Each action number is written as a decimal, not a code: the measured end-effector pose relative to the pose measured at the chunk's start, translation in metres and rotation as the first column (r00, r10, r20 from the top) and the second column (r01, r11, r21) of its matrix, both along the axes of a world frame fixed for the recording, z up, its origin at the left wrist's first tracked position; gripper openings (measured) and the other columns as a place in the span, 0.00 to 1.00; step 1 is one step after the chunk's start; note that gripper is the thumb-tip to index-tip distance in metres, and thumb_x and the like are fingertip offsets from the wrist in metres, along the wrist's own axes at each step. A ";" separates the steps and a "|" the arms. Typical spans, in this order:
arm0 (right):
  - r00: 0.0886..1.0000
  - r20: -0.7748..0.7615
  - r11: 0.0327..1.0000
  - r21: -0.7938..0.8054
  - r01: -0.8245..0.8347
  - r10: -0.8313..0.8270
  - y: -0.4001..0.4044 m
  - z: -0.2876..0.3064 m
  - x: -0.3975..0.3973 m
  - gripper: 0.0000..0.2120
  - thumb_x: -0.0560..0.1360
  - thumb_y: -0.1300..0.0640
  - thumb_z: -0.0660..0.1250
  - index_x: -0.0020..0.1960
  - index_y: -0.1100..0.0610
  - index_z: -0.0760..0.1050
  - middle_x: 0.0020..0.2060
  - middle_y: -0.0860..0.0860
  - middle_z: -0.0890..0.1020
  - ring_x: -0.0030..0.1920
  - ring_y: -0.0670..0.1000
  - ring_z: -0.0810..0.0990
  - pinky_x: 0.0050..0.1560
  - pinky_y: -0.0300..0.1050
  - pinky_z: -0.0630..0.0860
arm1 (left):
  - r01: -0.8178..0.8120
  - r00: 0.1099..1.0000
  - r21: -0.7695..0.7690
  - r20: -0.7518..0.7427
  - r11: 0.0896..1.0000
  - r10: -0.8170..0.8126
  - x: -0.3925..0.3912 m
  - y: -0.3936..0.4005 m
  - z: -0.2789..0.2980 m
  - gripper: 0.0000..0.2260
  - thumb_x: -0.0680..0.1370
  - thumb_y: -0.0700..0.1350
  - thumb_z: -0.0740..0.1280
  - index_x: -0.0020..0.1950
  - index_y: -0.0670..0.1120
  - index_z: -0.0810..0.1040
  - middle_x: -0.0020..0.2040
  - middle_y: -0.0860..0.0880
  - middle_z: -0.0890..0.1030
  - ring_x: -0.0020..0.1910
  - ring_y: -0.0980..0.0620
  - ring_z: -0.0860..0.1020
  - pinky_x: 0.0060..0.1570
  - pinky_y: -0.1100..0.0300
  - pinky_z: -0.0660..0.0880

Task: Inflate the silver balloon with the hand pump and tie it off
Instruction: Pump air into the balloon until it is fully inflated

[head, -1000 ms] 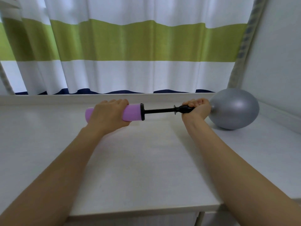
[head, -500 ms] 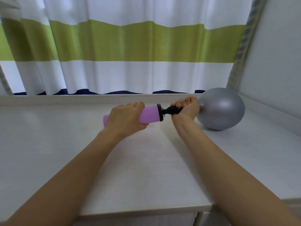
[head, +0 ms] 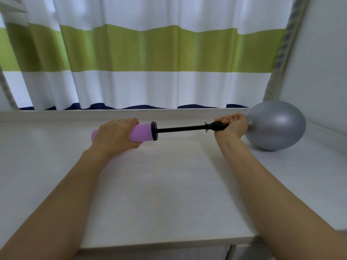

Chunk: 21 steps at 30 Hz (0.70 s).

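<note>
Gripping the purple pump (head: 143, 132), left hand (head: 114, 136); no legible writing.

Soft, even daylight filters through the striped curtain (head: 150, 53), leaving the scene bright and low in contrast. The counter (head: 159, 194) carries a pale sheen and only faint shadows. A small highlight sits on the silver balloon (head: 277, 126). Wide-angle distortion bends the edges, and detail is slightly soft.
</note>
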State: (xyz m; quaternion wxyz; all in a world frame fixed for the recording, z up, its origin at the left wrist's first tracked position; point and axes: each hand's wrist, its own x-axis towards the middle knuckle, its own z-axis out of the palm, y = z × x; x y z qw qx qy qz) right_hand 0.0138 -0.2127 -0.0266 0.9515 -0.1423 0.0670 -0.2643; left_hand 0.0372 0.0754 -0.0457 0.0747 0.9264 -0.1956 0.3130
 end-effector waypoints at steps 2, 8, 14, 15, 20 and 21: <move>1.000 -0.001 1.000 0.012 -0.001 0.001 0.001 -0.001 0.000 0.16 0.73 0.61 0.52 0.29 0.52 0.55 0.16 0.46 0.59 0.16 0.47 0.59 0.26 0.35 0.62 | 0.013 1.000 0.020 0.017 1.000 -0.013 0.000 -0.003 0.002 0.15 0.64 0.54 0.71 0.47 0.52 0.73 0.38 0.55 0.76 0.35 0.49 0.70 0.35 0.58 0.61; 1.000 0.019 1.000 -0.015 -0.013 0.014 0.020 0.001 0.000 0.15 0.73 0.61 0.52 0.28 0.52 0.55 0.17 0.46 0.59 0.17 0.47 0.60 0.26 0.37 0.62 | 0.078 0.991 0.080 0.101 0.994 -0.085 -0.011 -0.035 0.007 0.17 0.65 0.54 0.72 0.48 0.49 0.73 0.40 0.51 0.79 0.34 0.50 0.69 0.36 0.59 0.62; 0.998 0.011 0.996 -0.056 -0.067 0.068 0.044 0.000 0.000 0.16 0.73 0.61 0.54 0.29 0.53 0.56 0.17 0.46 0.59 0.16 0.47 0.59 0.24 0.35 0.64 | 0.103 0.987 0.077 0.113 0.992 -0.111 -0.022 -0.068 0.003 0.17 0.66 0.55 0.70 0.48 0.47 0.73 0.41 0.50 0.79 0.36 0.46 0.75 0.35 0.58 0.63; 0.997 0.012 0.995 -0.062 -0.073 0.074 0.046 0.001 -0.001 0.16 0.74 0.60 0.54 0.28 0.53 0.56 0.16 0.46 0.59 0.16 0.47 0.59 0.25 0.36 0.64 | 0.104 0.988 0.071 0.111 0.992 -0.111 -0.022 -0.070 0.003 0.18 0.66 0.55 0.70 0.48 0.47 0.73 0.41 0.50 0.79 0.36 0.46 0.75 0.35 0.58 0.63; 0.995 0.015 0.992 -0.078 -0.100 0.101 0.046 0.003 -0.001 0.18 0.75 0.60 0.55 0.28 0.53 0.55 0.16 0.46 0.58 0.16 0.48 0.59 0.26 0.37 0.63 | 0.107 0.988 0.051 0.102 0.993 -0.112 -0.020 -0.067 0.003 0.18 0.66 0.57 0.70 0.49 0.48 0.72 0.41 0.51 0.80 0.34 0.49 0.70 0.35 0.59 0.62; 0.994 0.017 0.991 -0.087 -0.103 0.105 0.045 0.004 0.000 0.18 0.75 0.60 0.55 0.28 0.53 0.55 0.16 0.46 0.58 0.16 0.48 0.59 0.26 0.37 0.63 | 0.111 0.989 0.044 0.095 0.993 -0.115 -0.019 -0.065 0.003 0.18 0.66 0.57 0.70 0.49 0.49 0.72 0.41 0.52 0.79 0.34 0.49 0.69 0.35 0.59 0.62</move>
